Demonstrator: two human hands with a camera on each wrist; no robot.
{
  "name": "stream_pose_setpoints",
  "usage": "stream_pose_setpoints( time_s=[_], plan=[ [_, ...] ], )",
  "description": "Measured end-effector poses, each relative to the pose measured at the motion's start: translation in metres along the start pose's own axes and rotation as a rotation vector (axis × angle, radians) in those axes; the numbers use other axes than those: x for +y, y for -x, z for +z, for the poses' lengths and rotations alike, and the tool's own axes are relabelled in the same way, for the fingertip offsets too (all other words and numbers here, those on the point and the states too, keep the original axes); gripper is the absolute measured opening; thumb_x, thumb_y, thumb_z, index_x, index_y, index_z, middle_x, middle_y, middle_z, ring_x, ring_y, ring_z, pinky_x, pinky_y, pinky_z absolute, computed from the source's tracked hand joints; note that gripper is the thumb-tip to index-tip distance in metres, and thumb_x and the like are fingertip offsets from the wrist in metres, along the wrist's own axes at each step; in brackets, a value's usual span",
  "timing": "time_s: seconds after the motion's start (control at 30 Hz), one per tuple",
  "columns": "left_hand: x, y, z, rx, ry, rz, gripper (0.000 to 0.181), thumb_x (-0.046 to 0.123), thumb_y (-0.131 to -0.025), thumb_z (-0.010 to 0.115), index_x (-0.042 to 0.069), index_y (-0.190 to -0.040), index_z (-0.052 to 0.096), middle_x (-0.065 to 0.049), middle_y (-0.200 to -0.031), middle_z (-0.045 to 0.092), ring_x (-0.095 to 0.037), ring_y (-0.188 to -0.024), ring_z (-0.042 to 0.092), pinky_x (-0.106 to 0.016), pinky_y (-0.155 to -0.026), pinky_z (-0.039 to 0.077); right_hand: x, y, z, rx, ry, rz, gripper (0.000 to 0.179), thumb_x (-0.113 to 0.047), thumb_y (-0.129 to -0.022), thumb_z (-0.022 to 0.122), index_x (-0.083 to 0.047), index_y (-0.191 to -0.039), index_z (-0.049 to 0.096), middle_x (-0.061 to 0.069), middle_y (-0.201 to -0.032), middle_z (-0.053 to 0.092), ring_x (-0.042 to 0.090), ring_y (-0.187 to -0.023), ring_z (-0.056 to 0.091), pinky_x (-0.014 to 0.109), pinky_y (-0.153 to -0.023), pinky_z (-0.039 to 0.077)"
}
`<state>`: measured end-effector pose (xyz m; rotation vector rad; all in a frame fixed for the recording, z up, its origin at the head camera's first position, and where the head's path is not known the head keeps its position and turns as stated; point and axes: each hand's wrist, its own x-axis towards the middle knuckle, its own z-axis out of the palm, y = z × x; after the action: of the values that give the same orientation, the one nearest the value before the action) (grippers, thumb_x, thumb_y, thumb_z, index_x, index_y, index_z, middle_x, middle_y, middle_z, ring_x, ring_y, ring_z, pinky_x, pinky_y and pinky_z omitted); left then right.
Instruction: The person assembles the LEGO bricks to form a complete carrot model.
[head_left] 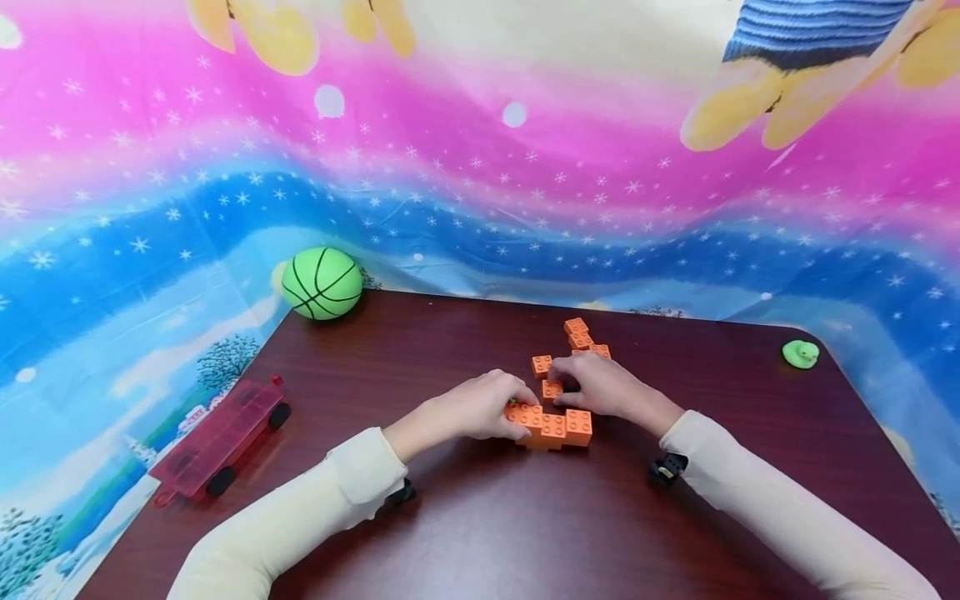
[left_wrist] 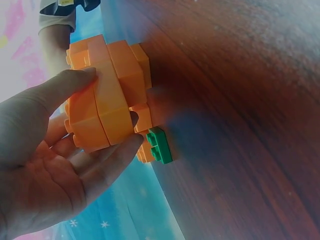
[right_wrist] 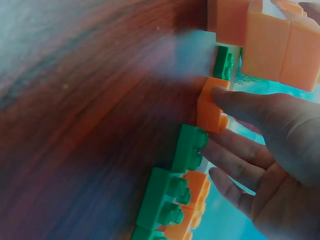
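The left hand [head_left: 480,406] grips a stack [head_left: 553,427]; the right hand [head_left: 602,384] pinches a brick [right_wrist: 210,111] thumb-to-finger: likely light, stiff, best held by its sides.

With my right fingers [right_wrist: 239,166] I pinch a small orange brick [right_wrist: 210,109]; a green brick [right_wrist: 221,62] sits just past it, near a larger orange stack [right_wrist: 265,47]; on my brick's other side more green bricks [right_wrist: 155,197] stand on the desk [right_wrist: 90,110], other orange bricks [right_wrist: 176,230] close beside them; past the desk's edge, partly hidden by bricks, I see blue cloth [right_wrist: 225,220].
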<state>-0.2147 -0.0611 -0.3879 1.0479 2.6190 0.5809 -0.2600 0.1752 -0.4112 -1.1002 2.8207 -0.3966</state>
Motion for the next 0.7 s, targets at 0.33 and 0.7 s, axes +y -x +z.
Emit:
stream_pose_setpoints(
  time_s=[0.33, 0.7],
  plan=[
    [0.0, 0.0, -0.001, -0.007, 0.021, -0.013, 0.037, 0.029, -0.091, 0.079, 0.015, -0.125, 0.074, 0.001, -0.12, 0.074, -0.008, -0.098, 0.061, -0.025, -0.082, 0.049, 0.003, 0.004, 0.007, 0.048, 0.002, -0.033, 0.012, -0.023, -0.091, 0.08, -0.018, -0.102, 0.078, -0.002, -0.097, 0.075, 0.016, -0.089, 0.069, 0.034, -0.08, 0.059],
    [0.0, 0.0, -0.001, -0.013, 0.022, -0.028, 0.039, 0.029, -0.091, 0.08, 0.016, -0.126, 0.074, 0.001, -0.123, 0.073, -0.011, -0.108, 0.063, -0.029, -0.089, 0.052, 0.007, 0.004, 0.017, 0.085, -0.05, -0.018, 0.007, -0.022, -0.091, 0.079, -0.018, -0.097, 0.078, 0.0, -0.099, 0.076, 0.015, -0.089, 0.069, 0.033, -0.08, 0.06]
  ],
)
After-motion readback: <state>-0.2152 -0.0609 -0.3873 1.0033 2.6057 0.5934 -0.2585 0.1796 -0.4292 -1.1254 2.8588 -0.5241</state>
